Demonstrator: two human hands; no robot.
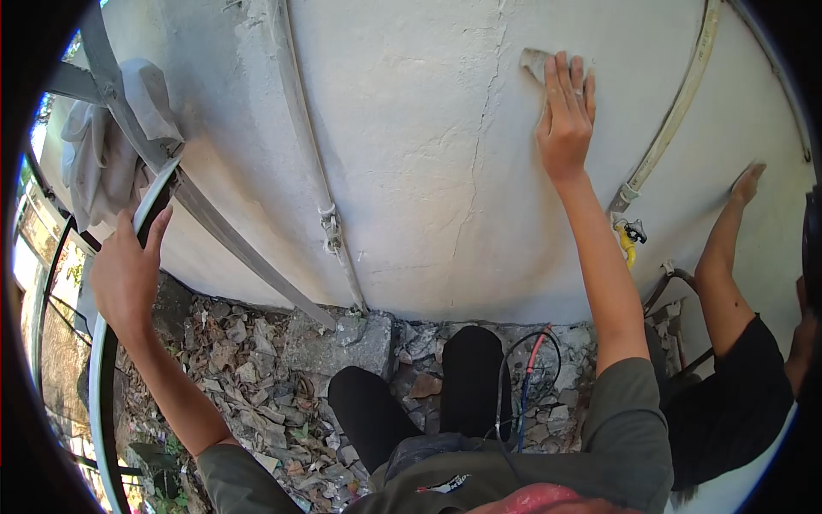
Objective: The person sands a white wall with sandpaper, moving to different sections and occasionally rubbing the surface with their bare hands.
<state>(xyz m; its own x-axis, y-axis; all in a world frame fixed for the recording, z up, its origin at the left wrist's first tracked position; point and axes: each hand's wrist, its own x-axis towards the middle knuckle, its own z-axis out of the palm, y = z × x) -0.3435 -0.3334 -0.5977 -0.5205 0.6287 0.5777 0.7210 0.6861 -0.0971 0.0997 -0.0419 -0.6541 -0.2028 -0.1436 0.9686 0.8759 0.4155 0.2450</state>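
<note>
My right hand (567, 128) presses a greyish-brown piece of sandpaper (536, 65) flat against the white wall (411, 171), and one end of it sticks out to the left of my fingers. Part of the sandpaper is hidden under the hand. A long thin crack (476, 163) runs down the plaster to the left of that hand. At the far left, my left hand (127, 278) is wrapped round a curved grey metal bar (104, 368), thumb pointing up. Just above it, a crumpled grey cloth (107, 154) hangs by the metal frame.
Two pipes run down the wall; the right pipe (685, 94) ends at a yellow tap (629, 240). A diagonal metal strut (248, 248) crosses at left. Rubble and dry leaves (257, 385) cover the ground by a concrete block (342, 338). Another person's hand (748, 182) touches the wall at right.
</note>
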